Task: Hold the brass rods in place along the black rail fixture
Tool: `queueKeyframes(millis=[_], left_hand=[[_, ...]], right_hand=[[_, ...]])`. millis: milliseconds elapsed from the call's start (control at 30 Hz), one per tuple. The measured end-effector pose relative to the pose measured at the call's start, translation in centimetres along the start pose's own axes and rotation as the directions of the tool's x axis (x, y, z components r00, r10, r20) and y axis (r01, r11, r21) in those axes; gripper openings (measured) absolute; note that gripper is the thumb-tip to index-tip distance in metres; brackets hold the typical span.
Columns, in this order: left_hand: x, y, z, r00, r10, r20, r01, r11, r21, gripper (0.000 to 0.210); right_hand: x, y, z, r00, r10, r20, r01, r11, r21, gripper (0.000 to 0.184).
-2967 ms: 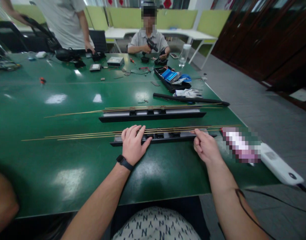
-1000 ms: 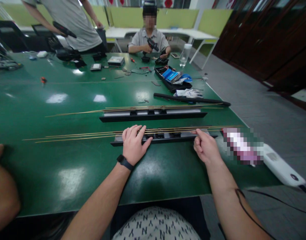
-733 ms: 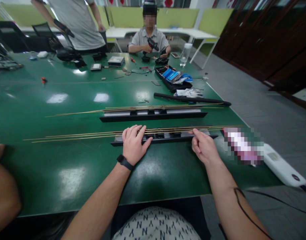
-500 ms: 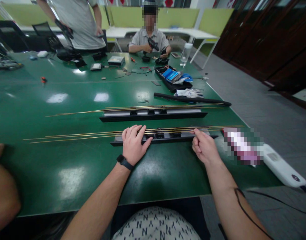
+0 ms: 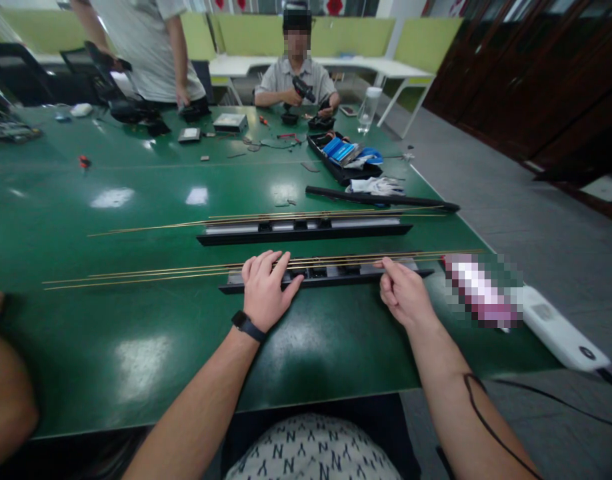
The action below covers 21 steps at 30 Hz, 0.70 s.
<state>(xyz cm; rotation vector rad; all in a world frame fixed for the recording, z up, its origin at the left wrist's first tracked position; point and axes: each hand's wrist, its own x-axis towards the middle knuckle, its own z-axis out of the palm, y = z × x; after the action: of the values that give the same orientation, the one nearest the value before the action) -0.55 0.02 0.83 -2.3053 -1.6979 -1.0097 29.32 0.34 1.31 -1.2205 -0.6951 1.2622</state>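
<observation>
My left hand (image 5: 267, 283) lies spread, palm down, over a black channel piece (image 5: 306, 283) with a pale inner face. Several thin brass-coloured rods (image 5: 161, 272) run under its fingers and stick out far past the channel's left end. At the channel's right part, my right hand (image 5: 405, 288) is closed, thumb and index finger pinched at the front rod; the exact contact is hard to see. Behind lies a second, similar black channel (image 5: 306, 235), with more thin rods (image 5: 266, 215) along its top.
Beyond are a long black strip (image 5: 381, 197), white gloves (image 5: 373, 185) and a black tray (image 5: 343, 176) of blue items. A white power strip (image 5: 561, 330) lies at right. One person (image 5: 297, 80) sits opposite with a drill; another (image 5: 141, 53) stands. Someone's arm (image 5: 9, 380) rests at left.
The front rod has slid left, and my right hand has shifted slightly left with it. My left hand keeps its place. The standing person's hand has come down towards the table.
</observation>
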Motion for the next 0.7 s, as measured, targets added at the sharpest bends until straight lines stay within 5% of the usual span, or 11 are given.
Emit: queueKeyframes(millis=[700], left_hand=[[0.05, 0.06, -0.08, 1.0, -0.025, 0.012, 0.026, 1.0, -0.014, 0.046]], right_hand=[[-0.12, -0.3, -0.09, 1.0, -0.003, -0.015, 0.003, 1.0, 0.001, 0.037]])
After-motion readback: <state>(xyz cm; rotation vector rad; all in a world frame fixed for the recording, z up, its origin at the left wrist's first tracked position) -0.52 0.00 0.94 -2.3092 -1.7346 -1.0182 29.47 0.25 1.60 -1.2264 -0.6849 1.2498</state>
